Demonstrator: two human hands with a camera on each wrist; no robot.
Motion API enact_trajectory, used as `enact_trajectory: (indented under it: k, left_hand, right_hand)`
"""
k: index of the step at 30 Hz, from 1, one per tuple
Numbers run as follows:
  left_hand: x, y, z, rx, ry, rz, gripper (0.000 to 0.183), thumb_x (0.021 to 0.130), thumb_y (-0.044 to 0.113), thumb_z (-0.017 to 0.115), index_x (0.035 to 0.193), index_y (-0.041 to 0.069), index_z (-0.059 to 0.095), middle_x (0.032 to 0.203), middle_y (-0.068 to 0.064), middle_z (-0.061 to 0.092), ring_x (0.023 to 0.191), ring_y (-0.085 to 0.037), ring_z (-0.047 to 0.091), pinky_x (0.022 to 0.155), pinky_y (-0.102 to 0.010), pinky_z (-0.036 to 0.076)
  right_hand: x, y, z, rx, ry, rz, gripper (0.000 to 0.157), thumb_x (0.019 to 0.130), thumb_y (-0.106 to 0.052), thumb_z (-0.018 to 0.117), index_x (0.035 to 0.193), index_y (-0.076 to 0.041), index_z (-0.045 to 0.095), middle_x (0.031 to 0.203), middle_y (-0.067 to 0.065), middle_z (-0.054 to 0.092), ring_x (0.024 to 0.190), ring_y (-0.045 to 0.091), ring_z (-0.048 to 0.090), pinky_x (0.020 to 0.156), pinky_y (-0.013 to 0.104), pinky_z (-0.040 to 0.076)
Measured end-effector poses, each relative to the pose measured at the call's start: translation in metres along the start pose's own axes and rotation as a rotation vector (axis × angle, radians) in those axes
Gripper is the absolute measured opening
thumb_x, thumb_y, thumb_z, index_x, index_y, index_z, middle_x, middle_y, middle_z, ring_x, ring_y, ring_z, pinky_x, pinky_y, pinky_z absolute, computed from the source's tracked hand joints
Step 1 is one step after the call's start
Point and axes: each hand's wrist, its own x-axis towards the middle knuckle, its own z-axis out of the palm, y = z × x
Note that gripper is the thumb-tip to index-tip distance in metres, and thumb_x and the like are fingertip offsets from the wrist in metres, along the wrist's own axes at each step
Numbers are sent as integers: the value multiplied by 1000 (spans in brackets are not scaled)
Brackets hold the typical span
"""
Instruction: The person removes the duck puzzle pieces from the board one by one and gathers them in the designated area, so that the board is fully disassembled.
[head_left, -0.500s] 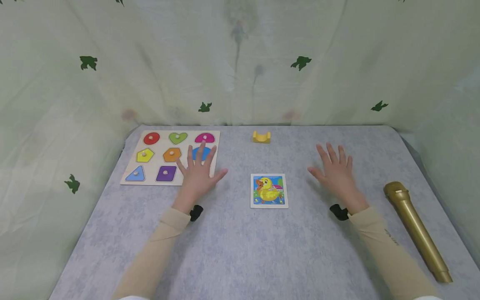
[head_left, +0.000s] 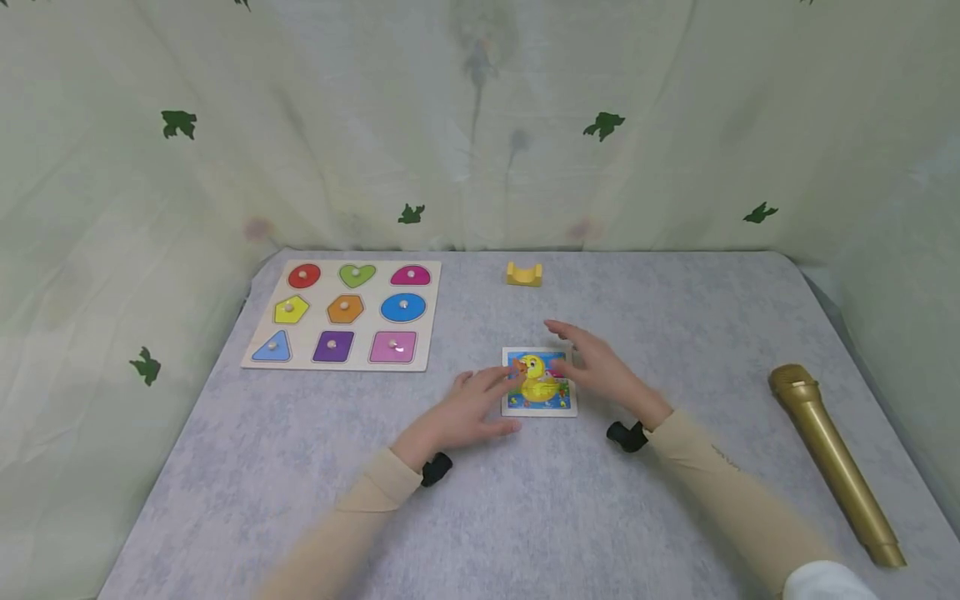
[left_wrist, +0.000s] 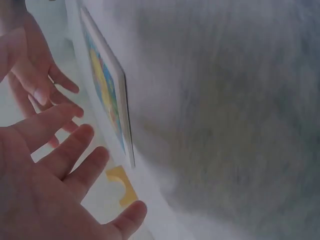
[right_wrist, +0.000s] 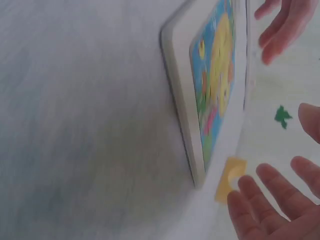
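A small square duck puzzle (head_left: 538, 407) with a white frame and a yellow duck picture lies flat on the table in the head view. From its left side my left hand (head_left: 468, 410) reaches in, fingers extended over the puzzle's left edge. My right hand (head_left: 603, 371) comes from the opposite side, with its fingers at the puzzle's upper right edge. Both wrist views show the hands above the table with fingers spread and holding nothing. The puzzle's thick pale edge (right_wrist: 182, 105) shows in the right wrist view.
A shape peg board (head_left: 300, 337) with colourful knobbed pieces lies at the back left. Behind the puzzle stands a small yellow arched block (head_left: 523, 279). A gold microphone (head_left: 836, 458) lies along the right side. Pale fabric (head_left: 480, 125) hangs behind the table.
Both hands have moved inward to the duck puzzle, the left one off the peg board, the right one leftward. The puzzle has stayed in place.
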Motion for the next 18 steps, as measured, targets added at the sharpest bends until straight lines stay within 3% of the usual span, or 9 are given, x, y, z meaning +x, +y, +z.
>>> enact_trajectory:
  k: [7, 13, 18]
  left_hand:
    - [2, 4, 11, 38, -48, 3, 63, 95, 45, 56, 147, 12, 40, 153, -4, 30, 139, -21, 25, 107, -53, 18]
    - [3, 4, 15, 68, -28, 3, 62, 95, 44, 56, 146, 12, 41, 152, -4, 31, 138, -22, 26, 106, -53, 19]
    - [2, 6, 15, 74, -23, 7, 62, 95, 41, 58, 146, 11, 40, 152, -5, 31, 138, -23, 26, 105, -55, 19]
  right_hand:
    - [19, -2, 14, 60, -96, -3, 50, 91, -2, 63, 138, -2, 46, 127, 14, 57, 108, 28, 56, 89, 42, 46]
    - [34, -6, 20, 43, -175, 38, 43, 89, -1, 63, 131, -3, 53, 124, 11, 60, 105, 24, 56, 90, 41, 45]
    - [43, -9, 23, 35, -194, 43, 37, 87, 1, 63, 124, 0, 59, 119, 11, 61, 99, 24, 57, 88, 39, 45]
